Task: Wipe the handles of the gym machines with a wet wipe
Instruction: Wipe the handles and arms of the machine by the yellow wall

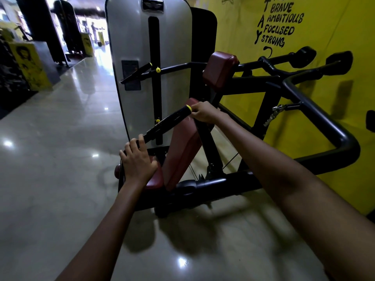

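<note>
**Two hands on a gym machine handle**

A black handle with a yellow end cap slants in front of the grey weight-stack cover. The left hand curls around its lower end. The right hand grips the upper end at the cap. No wipe is visible in either hand.

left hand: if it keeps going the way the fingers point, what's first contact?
Likely the grey shroud. The left hand grips the low end of the black handle, fingers aimed up and forward. Depth is unclear from one view.
</note>
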Motion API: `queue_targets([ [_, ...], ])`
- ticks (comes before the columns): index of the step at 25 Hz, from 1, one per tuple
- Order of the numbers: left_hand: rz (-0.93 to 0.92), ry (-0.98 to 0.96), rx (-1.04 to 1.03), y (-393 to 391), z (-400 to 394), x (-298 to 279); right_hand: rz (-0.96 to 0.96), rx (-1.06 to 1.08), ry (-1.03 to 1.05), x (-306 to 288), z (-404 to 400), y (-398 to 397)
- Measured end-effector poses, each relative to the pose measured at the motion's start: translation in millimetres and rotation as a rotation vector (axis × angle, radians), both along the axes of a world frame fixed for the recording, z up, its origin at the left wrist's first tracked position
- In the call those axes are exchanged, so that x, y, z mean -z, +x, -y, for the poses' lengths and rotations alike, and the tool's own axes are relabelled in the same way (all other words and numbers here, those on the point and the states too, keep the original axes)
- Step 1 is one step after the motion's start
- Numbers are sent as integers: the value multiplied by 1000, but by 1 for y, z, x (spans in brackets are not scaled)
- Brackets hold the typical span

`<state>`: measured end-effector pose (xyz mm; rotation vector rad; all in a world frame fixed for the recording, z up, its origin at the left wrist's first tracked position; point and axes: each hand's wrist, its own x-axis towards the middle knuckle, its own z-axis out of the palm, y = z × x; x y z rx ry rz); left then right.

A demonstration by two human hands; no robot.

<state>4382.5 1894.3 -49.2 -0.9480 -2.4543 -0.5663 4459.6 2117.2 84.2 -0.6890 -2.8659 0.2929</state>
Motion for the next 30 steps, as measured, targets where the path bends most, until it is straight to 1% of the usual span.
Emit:
queue_targets([
  [3, -3, 1, 1, 1, 1, -1, -22, -114, 37, 2, -2, 6],
  [7, -7, 2, -2, 1, 1, -2, -41, -353, 233, 10, -9, 21],
  [13, -1, 18, -3, 1, 2, 0, -6, -445, 277, 22, 3, 47],
  [14, 0, 23, -1, 1, 2, -1, -25, -464, 261, 27, 4, 51],
  [15, 3, 27, 0, 1, 1, 0, -75, -453, 221, 31, 5, 55],
  [16, 2, 29, 0, 1, 1, 0, -164, -418, 177, 35, 8, 60],
  [20, -19, 36, -3, 0, 0, 0, -775, -174, 80, 26, 24, 62],
  [21, -16, 42, -2, 0, 0, 1, -861, -122, 66, 22, 26, 55],
  [22, -11, 47, -1, 0, 0, 0, -876, -112, 49, 17, 31, 47],
  [23, -2, 50, -2, 1, 0, 0, -808, -135, 25, 15, 37, 37],
  [24, 13, 54, -3, 2, 0, 0, -679, -172, 21, 18, 45, 27],
  [25, 37, 62, -6, 2, 0, -1, -543, -204, 48, 26, 53, 19],
  [26, 60, 72, -8, 3, 0, -1, -445, -211, 111, 35, 61, 15],
  [28, 69, 75, -8, 4, 0, -1, -417, -227, 313, 49, 67, 16],
  [30, 64, 58, -10, 5, -1, 0, -385, -237, 390, 45, 64, 24],
])
